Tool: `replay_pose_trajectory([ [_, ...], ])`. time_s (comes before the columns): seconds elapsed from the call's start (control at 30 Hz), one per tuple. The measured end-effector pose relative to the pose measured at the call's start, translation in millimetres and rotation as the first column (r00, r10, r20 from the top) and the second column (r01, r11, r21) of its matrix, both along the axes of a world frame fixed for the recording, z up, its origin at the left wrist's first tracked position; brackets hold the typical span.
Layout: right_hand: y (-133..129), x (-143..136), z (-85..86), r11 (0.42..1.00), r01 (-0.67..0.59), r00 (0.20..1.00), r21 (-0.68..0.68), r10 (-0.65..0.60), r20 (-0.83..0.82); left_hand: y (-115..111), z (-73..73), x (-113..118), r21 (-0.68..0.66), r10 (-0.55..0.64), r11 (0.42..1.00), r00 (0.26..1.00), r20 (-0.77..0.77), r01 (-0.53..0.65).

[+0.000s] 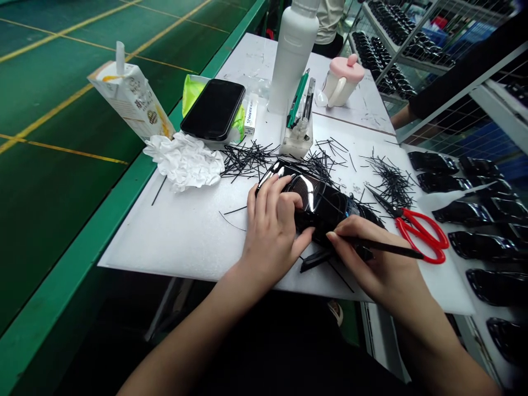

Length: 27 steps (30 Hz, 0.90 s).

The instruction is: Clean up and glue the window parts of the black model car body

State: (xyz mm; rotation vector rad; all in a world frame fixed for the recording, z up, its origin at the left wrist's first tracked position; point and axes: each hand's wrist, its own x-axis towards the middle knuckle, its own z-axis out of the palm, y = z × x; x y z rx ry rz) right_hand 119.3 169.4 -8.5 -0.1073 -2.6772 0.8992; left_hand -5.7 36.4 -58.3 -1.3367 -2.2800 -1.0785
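Note:
A glossy black toy car body lies at a slant on the white work sheet. My left hand is closed on its left end, fingers over the top and thumb along the near side. At the near side of the car body, my right hand pinches a slim black pen-like tool; its working tip is hidden by the fingers. Beneath the hands lie loose black pieces. Red-handled scissors rest beside my right hand. Thin black strips are heaped behind the car body.
Crumpled white paper, a drink carton and a phone stand at the left. Behind are a white bottle, a pen holder and a pink-lidded cup. Rows of black car bodies fill the right; another person's arm reaches in.

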Motion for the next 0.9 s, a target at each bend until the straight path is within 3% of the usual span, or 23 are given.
replay_pose_trajectory([
  [0.27,2.4,6.2,-0.8,0.994,0.062,0.998,-0.089,-0.064,-0.011,0.2,-0.8,0.5,0.012,0.016,1.000,1.000,-0.009,-0.015],
  [0.9,0.4,5.9,2.0,0.994,0.058,0.998,-0.091,-0.055,0.033,-2.3,0.4,-0.1,0.012,-0.002,1.000,1.000,0.025,0.002],
])
